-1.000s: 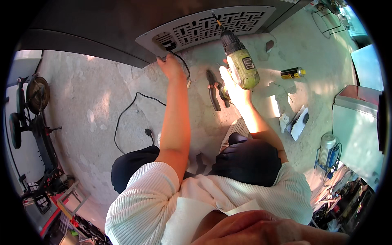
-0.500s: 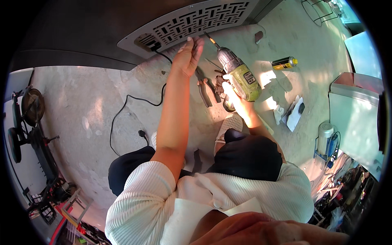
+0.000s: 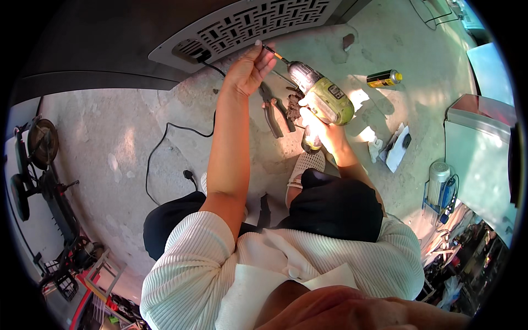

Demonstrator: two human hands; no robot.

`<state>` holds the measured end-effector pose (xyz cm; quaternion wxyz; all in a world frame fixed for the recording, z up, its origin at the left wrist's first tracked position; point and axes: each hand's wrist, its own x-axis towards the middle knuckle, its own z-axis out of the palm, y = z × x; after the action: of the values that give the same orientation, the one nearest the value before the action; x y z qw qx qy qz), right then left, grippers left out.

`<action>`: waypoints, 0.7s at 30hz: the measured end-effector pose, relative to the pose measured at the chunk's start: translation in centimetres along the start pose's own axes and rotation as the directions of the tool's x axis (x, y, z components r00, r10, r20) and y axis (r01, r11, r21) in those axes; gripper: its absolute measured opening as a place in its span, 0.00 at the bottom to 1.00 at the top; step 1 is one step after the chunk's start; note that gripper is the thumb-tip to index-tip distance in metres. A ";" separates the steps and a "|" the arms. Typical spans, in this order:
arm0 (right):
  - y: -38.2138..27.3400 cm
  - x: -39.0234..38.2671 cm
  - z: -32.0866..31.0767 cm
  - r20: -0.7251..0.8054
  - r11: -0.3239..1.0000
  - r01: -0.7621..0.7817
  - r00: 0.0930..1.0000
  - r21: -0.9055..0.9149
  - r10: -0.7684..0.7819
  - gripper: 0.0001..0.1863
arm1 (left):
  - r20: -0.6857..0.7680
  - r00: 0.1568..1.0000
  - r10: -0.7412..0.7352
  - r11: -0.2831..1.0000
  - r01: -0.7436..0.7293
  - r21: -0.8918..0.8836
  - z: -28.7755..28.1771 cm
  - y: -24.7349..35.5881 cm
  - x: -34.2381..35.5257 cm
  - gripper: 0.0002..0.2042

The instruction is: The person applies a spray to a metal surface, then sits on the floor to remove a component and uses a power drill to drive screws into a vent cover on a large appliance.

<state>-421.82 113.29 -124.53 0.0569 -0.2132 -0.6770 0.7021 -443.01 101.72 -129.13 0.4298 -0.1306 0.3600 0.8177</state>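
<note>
My right hand grips the handle of a green-and-grey cordless drill, which points forward and left. Its bit, with an orange band, reaches my left fingers. My left hand is raised beside the vented metal panel of a large dark cabinet. The left thumb and index finger are pinched together at the bit's tip; whatever they hold there is too small to make out. Other fingers of that hand are loosely curled.
Pliers lie on the concrete floor below the drill, beside a brown clump. A black power cord runs from the panel. Right of the drill are a yellow-and-black spray can and crumpled white paper. A folded scooter stands left.
The drill has moved slightly left and its handle now shows more upright. Its bit tip has come from beside the panel to my left fingertips. My left hand has shifted a little up and left.
</note>
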 end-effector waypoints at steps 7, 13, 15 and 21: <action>-0.2 -0.1 -0.1 -0.003 1.000 0.006 1.000 0.003 -0.006 0.12 | 0.022 1.000 -0.006 0.998 0.004 0.065 -0.7 -0.3 0.4 0.07; -0.2 -0.2 -0.4 -0.005 0.999 -0.021 1.000 0.043 0.022 0.11 | 0.088 0.996 0.026 0.993 -0.036 0.111 -0.7 -0.3 0.4 0.06; -0.4 -0.2 -0.3 0.003 0.997 -0.018 1.000 0.070 0.017 0.11 | 0.125 0.992 0.031 0.991 -0.046 0.122 -0.9 -0.1 0.2 0.06; -0.2 -0.4 -0.9 0.035 0.996 -0.024 0.999 0.081 0.021 0.11 | 0.165 0.986 0.031 0.944 -0.083 0.320 -1.7 1.2 0.0 0.08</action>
<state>-421.13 114.02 -124.22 0.0462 -0.2063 -0.6464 0.7332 -444.12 100.04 -129.75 0.4488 0.0178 0.4584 0.7669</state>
